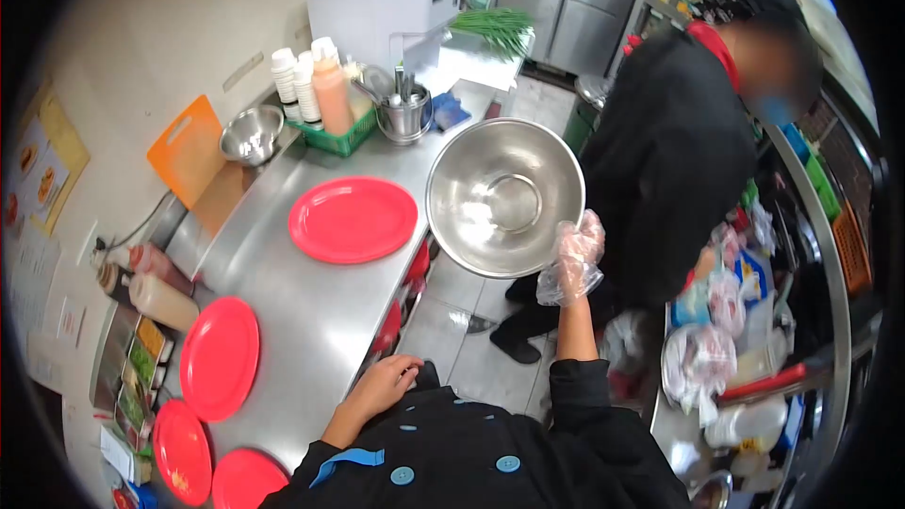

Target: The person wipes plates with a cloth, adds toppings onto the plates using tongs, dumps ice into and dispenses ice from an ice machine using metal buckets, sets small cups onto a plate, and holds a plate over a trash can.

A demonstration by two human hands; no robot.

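Observation:
My right hand [574,259], in a clear plastic glove, grips the rim of a large stainless steel mixing bowl [504,198] at its lower right. The bowl is tilted so that its shiny inside faces me, and nothing lies in it. It is held out beyond the counter's right edge, over the floor. My bare left hand [385,385] is close to my body by the counter edge, its fingers curled together with nothing visible in them. On the steel counter [292,330], a red oval plate [353,220] is nearest the bowl.
More red plates [220,358] lie along the counter's left side. Sauce bottles [162,300] and a topping tray [141,358] line the wall. A green basket [339,139] holds cups and a bottle. A co-worker in black [674,160] stands close on the right, beside a cluttered shelf.

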